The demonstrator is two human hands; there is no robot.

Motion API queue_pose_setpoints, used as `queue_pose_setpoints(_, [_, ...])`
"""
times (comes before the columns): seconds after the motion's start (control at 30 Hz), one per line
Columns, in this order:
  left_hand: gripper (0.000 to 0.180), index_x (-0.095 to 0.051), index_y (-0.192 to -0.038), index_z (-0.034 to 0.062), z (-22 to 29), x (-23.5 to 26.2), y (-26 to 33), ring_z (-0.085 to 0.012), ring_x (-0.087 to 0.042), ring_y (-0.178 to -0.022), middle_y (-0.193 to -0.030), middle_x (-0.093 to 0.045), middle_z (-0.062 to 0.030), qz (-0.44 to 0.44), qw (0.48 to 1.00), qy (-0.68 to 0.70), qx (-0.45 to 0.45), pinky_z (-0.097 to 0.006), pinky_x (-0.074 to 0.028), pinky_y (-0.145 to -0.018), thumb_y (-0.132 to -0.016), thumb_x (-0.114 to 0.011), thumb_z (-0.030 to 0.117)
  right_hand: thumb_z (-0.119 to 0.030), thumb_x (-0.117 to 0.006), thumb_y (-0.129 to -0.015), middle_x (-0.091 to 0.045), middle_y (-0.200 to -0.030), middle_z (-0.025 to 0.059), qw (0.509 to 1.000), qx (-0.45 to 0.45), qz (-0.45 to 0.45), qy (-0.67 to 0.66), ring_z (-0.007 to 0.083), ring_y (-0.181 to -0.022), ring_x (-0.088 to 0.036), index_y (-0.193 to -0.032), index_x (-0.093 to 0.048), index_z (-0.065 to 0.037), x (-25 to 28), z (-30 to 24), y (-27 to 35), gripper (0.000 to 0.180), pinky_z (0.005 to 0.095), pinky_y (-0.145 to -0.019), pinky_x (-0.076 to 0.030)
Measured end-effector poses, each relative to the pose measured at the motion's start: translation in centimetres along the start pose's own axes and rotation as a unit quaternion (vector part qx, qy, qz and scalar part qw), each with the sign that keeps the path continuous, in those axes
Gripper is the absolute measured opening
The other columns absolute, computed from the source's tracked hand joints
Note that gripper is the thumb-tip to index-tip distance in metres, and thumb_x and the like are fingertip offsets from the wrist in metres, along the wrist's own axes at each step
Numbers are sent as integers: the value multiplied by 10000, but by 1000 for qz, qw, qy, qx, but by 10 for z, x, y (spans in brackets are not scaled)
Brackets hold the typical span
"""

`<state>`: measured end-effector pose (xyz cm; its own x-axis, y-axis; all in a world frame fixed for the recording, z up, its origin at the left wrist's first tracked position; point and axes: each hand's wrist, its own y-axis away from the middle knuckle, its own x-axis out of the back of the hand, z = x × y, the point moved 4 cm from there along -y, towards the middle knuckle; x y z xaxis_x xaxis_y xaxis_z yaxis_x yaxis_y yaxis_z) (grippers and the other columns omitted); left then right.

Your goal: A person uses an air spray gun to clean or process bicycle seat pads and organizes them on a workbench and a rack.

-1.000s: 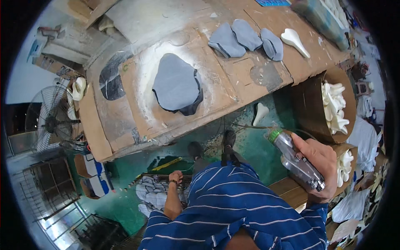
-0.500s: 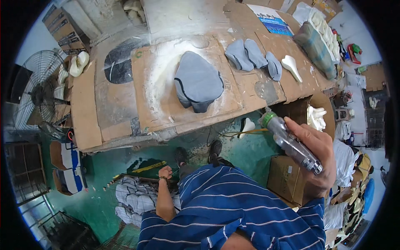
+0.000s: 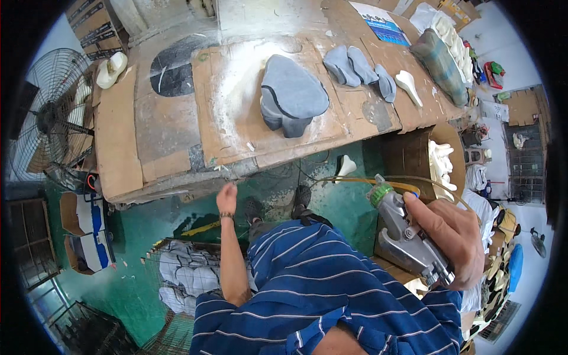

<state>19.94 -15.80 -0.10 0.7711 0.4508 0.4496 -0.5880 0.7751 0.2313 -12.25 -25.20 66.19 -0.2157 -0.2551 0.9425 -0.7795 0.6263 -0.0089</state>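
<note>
A metal spray gun (image 3: 408, 232) with a green collar is gripped in my right hand (image 3: 447, 236), over the floor right of my body. Its hook-shaped trigger faces left and a yellowish hose trails nearby. My left hand (image 3: 226, 200) hangs just off the bench's front edge, fingers loosely curled in, with nothing visible in them. On the cardboard-covered bench (image 3: 168, 136), a large grey saddle-shaped piece (image 3: 294, 89) lies in a patch of white overspray. Farther right are smaller grey pieces (image 3: 360, 65) and a white saddle-shaped shell (image 3: 408, 86). Both hands are apart from these pieces.
A wire-guarded fan (image 3: 50, 118) stands at the left. Below the bench's right end is a carton (image 3: 408, 155) of white shells. One shell (image 3: 345, 167) lies on the green floor. A wire basket (image 3: 155, 260) of grey pieces stands at my left side.
The spray gun has turned in my right hand, moved lower, and now shows its trigger side. My left hand has risen forward toward the bench edge. The view has shifted slightly.
</note>
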Motion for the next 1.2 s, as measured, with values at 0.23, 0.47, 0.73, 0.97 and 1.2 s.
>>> queue_pose_setpoints(0.23, [384, -742, -1210, 68, 267, 0, -97, -310, -667, -1161, -1255, -712, -171, 10, 980, 79, -181, -396, -491, -1026, -927, -733, 326, -188, -833, -729, -659, -800, 110, 996, -67, -16, 51, 239, -659, -649, -1353, -625, 54, -3, -18, 39, 701, 365, -531, -506])
queue_pose_setpoints(0.47, [376, -815, -1073, 182, 435, -76, -176, -301, -663, -1153, -1216, -731, -95, -92, 865, -307, -387, -450, -492, -1005, -782, -848, 418, -122, -792, -779, -665, -816, 138, 996, -83, 18, -18, 285, -695, -682, -1318, -637, 64, -10, 6, 70, 591, 387, -523, -515])
queue_pose_setpoints(0.73, [374, -834, -1005, 260, 454, -122, -233, -216, -715, -1076, -1070, -792, -5, -250, 782, -499, -276, -418, -502, -935, -707, -910, 472, -81, -754, -755, -683, -857, 129, 993, -74, 35, -84, 259, -696, -685, -1348, -615, 84, -26, 34, 75, 631, 352, -510, -532])
queue_pose_setpoints(0.97, [380, -832, -1019, 262, 449, -125, -243, -204, -717, -1086, -1068, -793, 18, -271, 781, -486, -284, -408, -535, -938, -713, -902, 477, -76, -753, -762, -644, -796, 108, 991, -76, 35, -103, 246, -659, -656, -1334, -620, 93, -29, 51, 85, 611, 359, -505, -513])
queue_pose_setpoints(1.2, [471, -834, -1031, 207, 441, -116, -240, -244, -690, -1163, -1256, -744, -28, -268, 814, -438, -272, -388, -535, -990, -685, -875, 523, -108, -791, -725, -682, -805, 116, 981, -110, 72, -145, 245, -659, -681, -1328, -639, 82, -31, 81, 113, 650, 355, -536, -522])
